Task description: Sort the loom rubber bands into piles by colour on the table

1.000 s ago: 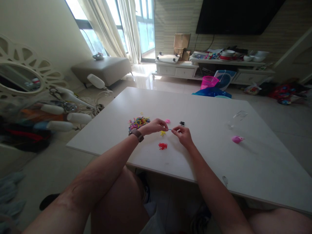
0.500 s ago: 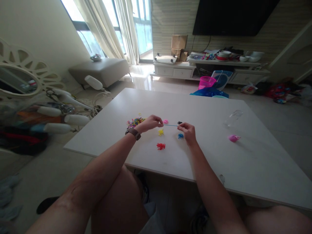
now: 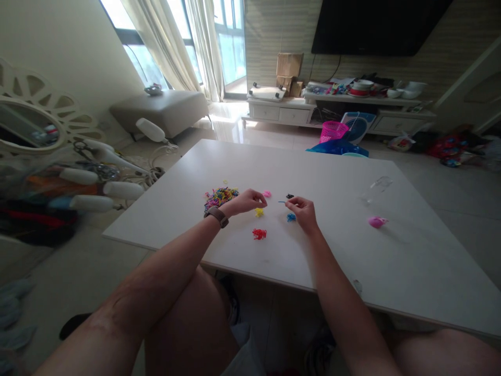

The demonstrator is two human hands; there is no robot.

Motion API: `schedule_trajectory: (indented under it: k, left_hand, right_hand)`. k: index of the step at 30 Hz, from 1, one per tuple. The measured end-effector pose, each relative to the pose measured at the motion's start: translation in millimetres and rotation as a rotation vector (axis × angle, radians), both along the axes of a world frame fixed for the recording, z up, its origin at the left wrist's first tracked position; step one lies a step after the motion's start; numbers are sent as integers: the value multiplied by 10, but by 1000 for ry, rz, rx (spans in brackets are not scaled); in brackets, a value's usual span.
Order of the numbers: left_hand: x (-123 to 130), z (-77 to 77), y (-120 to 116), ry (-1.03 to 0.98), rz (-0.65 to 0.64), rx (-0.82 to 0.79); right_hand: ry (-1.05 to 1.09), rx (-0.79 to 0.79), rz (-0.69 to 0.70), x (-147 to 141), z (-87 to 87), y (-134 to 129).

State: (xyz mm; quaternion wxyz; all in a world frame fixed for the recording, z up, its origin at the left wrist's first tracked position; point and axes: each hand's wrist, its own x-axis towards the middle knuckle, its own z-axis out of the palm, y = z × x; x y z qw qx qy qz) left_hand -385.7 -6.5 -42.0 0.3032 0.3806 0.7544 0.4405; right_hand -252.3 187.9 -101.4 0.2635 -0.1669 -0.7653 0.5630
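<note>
Pinched in the fingers of my right hand (image 3: 303, 210) is a blue rubber band (image 3: 282, 201), its free end pointing left. My left hand (image 3: 250, 201) hovers apart from it with fingers pressed together; whether anything small is in them I cannot make out. Under and around my hands lie small heaps of rubber bands: a yellow heap (image 3: 259, 212), a red heap (image 3: 259, 234), a pink heap (image 3: 266, 194), a black heap (image 3: 289, 196) and a blue heap (image 3: 290, 217). Beside my left wrist spreads a larger mixed pile of coloured bands (image 3: 219, 197), partly covered by my hand.
The white table (image 3: 332, 256) carries a clear plastic container (image 3: 378, 189) and a pink object (image 3: 377, 222) on the right. A small clear item (image 3: 357, 285) lies at the near edge. Left of the table stands a lamp with white shades (image 3: 123, 191).
The blue rubber band was stretched between both hands. My left hand has let go of its end, and the band now sticks out short from my right fingers.
</note>
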Motion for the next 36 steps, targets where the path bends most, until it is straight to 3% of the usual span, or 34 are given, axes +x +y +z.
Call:
schedule_trajectory:
  k: [3,8,13,19,25,30,33,36]
  left_hand:
    - [-28,-13,-64,-56,52,-19]
    - [-87,-126,-125,-179,32,-31]
    - [-125,-206,-158,-353,68,-1]
    - [-148,-274,-165,-564,62,26]
    - [-153,-310,-151,-640,41,56]
    - [-134,-312,-148,-665,-16,45]
    - [-114,-337,-124,-682,-90,76]
    - [-78,-348,-81,-684,-166,102]
  right_hand:
    - [-31,158,-65,37,-10,170]
    - [-207,450,-48,86,-49,305]
    - [-439,556,3,113,-17,289]
    - [-615,650,-83,150,48,282]
    - [-300,517,-214,123,41,246]
    - [6,460,41,31,-3,12]
    - [61,460,216,2,-25,-159]
    - [88,436,305,-6,-53,-257]
